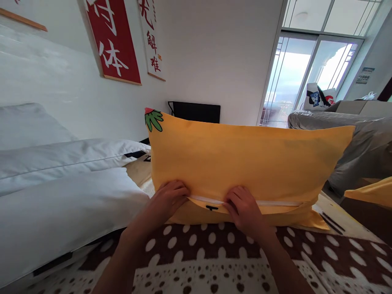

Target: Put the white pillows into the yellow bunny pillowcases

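A yellow pillow (241, 159) stands on its long side in front of me, with a green leaf print and a bit of red at its top left corner. Along its lower part runs a white zipper (208, 200), with a small black mark printed on the fabric under it. My left hand (172, 198) is closed on the cover at the zipper's left part, fingers curled. My right hand (243, 210) pinches the zipper edge near the middle, thumb below the fingers. The fingertips of both hands are partly hidden in the fabric folds.
White pillows (76, 204) are piled at the left. Under my arms lies a brown and white spotted blanket (211, 249). Another yellow piece of fabric (372, 192) is at the right edge, near a plastic-wrapped grey bulk (346, 159). Black sticks (333, 223) lie right of the pillow.
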Available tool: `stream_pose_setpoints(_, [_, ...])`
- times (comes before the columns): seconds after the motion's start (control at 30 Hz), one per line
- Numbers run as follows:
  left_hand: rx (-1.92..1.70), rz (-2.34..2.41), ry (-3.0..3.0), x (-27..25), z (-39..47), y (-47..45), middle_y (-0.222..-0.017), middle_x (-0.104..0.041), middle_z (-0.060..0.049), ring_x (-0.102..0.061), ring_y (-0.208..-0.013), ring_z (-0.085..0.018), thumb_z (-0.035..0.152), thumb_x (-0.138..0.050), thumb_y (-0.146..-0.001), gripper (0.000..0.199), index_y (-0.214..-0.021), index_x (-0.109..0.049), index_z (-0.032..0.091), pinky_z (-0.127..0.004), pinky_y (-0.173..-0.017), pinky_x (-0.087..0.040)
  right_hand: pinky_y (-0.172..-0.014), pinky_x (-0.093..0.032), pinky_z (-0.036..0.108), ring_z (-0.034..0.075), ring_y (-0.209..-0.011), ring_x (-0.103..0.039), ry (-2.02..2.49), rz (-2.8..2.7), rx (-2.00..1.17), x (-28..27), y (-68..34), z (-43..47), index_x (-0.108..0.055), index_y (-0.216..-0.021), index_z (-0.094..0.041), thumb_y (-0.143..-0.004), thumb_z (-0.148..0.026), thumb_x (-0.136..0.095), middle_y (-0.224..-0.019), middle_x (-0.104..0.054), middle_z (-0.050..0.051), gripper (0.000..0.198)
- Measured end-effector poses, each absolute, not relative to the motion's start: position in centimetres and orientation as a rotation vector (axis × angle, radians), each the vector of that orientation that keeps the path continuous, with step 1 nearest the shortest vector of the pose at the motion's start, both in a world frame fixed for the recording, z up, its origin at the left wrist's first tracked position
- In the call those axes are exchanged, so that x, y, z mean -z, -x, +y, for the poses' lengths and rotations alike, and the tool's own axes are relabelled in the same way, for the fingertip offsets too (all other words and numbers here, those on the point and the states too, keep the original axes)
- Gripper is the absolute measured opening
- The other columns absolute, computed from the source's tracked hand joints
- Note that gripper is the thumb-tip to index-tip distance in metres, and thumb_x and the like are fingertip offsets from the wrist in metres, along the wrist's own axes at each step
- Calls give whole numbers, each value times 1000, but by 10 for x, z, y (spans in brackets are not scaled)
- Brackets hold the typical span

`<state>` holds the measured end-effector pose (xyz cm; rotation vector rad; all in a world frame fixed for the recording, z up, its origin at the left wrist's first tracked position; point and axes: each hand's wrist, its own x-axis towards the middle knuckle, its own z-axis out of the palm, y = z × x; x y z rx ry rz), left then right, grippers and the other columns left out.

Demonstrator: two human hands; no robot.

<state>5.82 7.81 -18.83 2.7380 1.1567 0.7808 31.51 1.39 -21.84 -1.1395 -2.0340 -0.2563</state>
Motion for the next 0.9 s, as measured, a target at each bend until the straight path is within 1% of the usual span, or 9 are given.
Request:
stream_pose_setpoints(0.1, [-783,1139,-2679,184,73,-59,-89,-60,-4,-54,-86,-17,38,-37,-91,30,-82,-59,19,-30,-80,-42,-74,-38,32,18,-80,-50,1158,-2030,250,217,-315,13,-56,-80,-17,-90,-20,-46,-82,-59,6,15])
stream_pose_setpoints(0.23, [-787,1228,-2578,183,71,-61,-74,-59,-2,-53,-72,-15,42,-33,-91,36,-79,-56,18,-27,-67,-40,-79,-38,34,18,-86,-53,1180,-2058,208,215,-316,11,-60,-87,-17,-89,-29,-52,-88,-62,5,15])
stream_pose_setpoints(0.3, [-780,1243,-2561,183,72,-62,-72,-58,-1,-53,-69,-15,43,-33,-91,36,-77,-54,18,-26,-64,-39,-80,-38,35,19,-87,-53,1188,-2068,211,215,-316,12,-61,-89,-17,-88,-30,-54,-90,-63,6,14])
stream_pose_setpoints(0.37, [-775,1253,-2560,183,72,-63,-73,-59,-1,-53,-70,-15,43,-33,-91,35,-77,-54,18,-26,-65,-38,-79,-38,34,19,-85,-54,1198,-2062,224,215,-317,13,-62,-86,-17,-88,-24,-52,-88,-64,5,12])
stream_pose_setpoints(0.43, [-746,1284,-2571,183,71,-65,-73,-59,-2,-53,-71,-16,43,-32,-91,35,-76,-53,18,-27,-66,-38,-77,-38,32,17,-81,-55,1213,-2039,232,215,-319,13,-63,-81,-18,-89,-19,-49,-83,-64,4,16])
stream_pose_setpoints(0.63, [-529,1317,-2593,178,57,-66,-74,-59,-2,-54,-73,-17,39,-34,-90,32,-73,-53,19,-28,-67,-37,-63,-37,26,14,-67,-58,1388,-2101,123,206,-321,-2,-62,-69,-18,-89,-24,-52,-70,-65,1,23])
stream_pose_setpoints(0.8, [-342,1204,-2492,165,35,-58,-74,-62,-1,-56,-72,-16,38,-39,-88,32,-69,-59,20,-25,-64,-40,-57,-34,25,15,-65,-63,1536,-2270,-9,191,-315,-25,-65,-66,-20,-83,-20,-60,-69,-69,0,17])
stream_pose_setpoints(0.87, [-403,1225,-2469,158,25,-52,-76,-65,0,-59,-72,-16,43,-42,-86,32,-72,-63,23,-25,-65,-43,-57,-35,24,16,-66,-64,1530,-2322,-41,189,-314,-31,-65,-64,-20,-80,-18,-61,-69,-69,0,17])
stream_pose_setpoints(0.9, [-530,1272,-2481,155,19,-49,-77,-66,0,-60,-72,-16,45,-44,-84,30,-74,-64,24,-25,-65,-44,-57,-36,24,15,-65,-64,1517,-2338,-61,189,-314,-34,-65,-64,-20,-80,-17,-61,-69,-69,0,16])
